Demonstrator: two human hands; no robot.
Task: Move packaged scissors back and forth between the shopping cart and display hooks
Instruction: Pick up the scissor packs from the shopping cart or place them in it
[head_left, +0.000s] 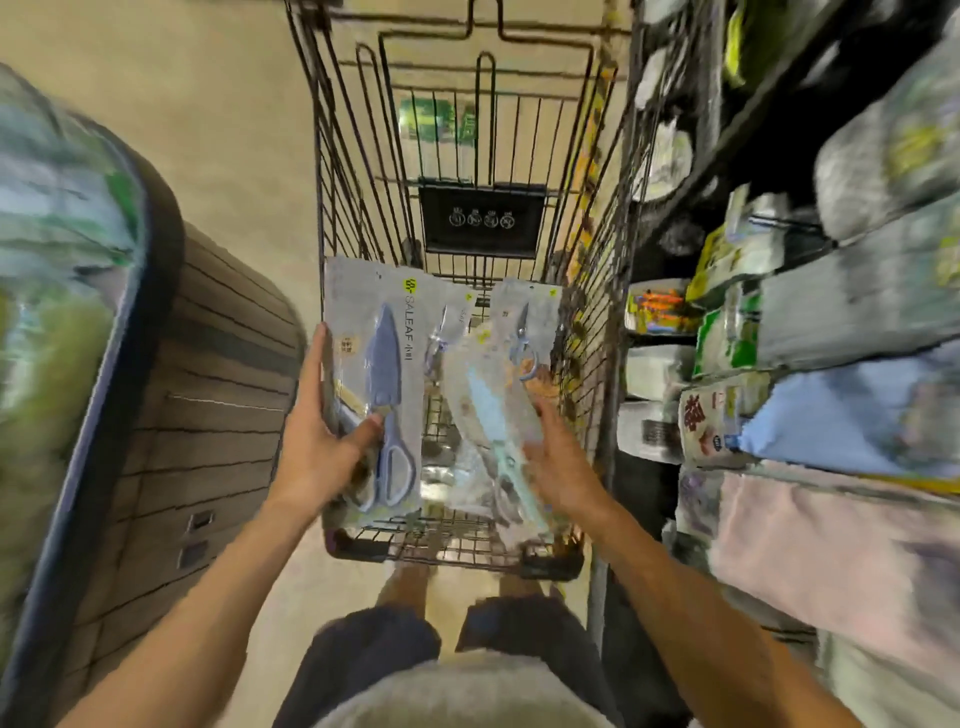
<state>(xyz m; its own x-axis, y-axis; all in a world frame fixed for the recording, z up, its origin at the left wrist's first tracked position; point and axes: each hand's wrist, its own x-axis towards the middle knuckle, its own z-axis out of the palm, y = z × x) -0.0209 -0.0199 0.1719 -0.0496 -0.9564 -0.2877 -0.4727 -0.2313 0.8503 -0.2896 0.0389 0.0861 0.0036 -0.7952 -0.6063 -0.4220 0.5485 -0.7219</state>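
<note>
Both hands' fingers pinch glossy flat scissor packs (374, 384) (plastic-fronted) over wire cart (467, 545).

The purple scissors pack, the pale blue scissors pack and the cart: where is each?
purple scissors pack (385, 374): head view, blade cover.
pale blue scissors pack (485, 410): head view, blade cover.
cart (332, 171): head view, left wire wall.

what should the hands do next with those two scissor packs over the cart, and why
Probably lift both clear of the cart toward the hooks: the left hand grips the purple scissors pack and the right hand holds the teal scissors pack.
</note>
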